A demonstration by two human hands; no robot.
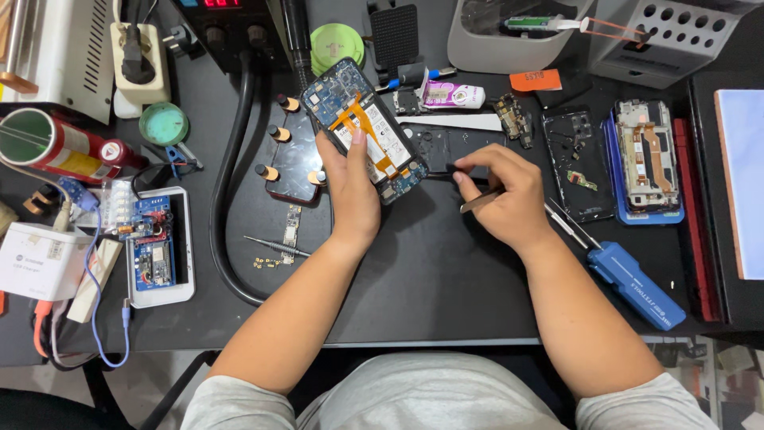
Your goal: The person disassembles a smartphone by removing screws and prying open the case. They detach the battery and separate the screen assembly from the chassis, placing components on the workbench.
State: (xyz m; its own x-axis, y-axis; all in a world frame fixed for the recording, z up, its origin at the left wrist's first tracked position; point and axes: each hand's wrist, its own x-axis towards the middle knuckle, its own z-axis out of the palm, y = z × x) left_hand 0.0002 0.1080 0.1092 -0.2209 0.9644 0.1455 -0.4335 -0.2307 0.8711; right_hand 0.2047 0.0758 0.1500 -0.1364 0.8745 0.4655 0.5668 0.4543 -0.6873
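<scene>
My left hand (pixel 350 187) grips an opened phone (pixel 368 127), back cover off, showing a blue circuit board, a battery and orange flex cables. It is tilted above the black mat. My right hand (pixel 505 195) holds metal tweezers (pixel 480 200), fingers curled, resting on the mat just right of the phone. The tweezer tips point left and down. A black phone back cover (pixel 446 147) lies on the mat between and behind the two hands.
A blue-handled screwdriver (pixel 629 279) lies right of my right hand. Another dismantled phone (pixel 649 159) and a black frame (pixel 579 159) sit at the right. A phone with round clamps (pixel 290 155), a small board (pixel 292 227), a thick black hose (pixel 227 199) and a module tray (pixel 159 247) are left.
</scene>
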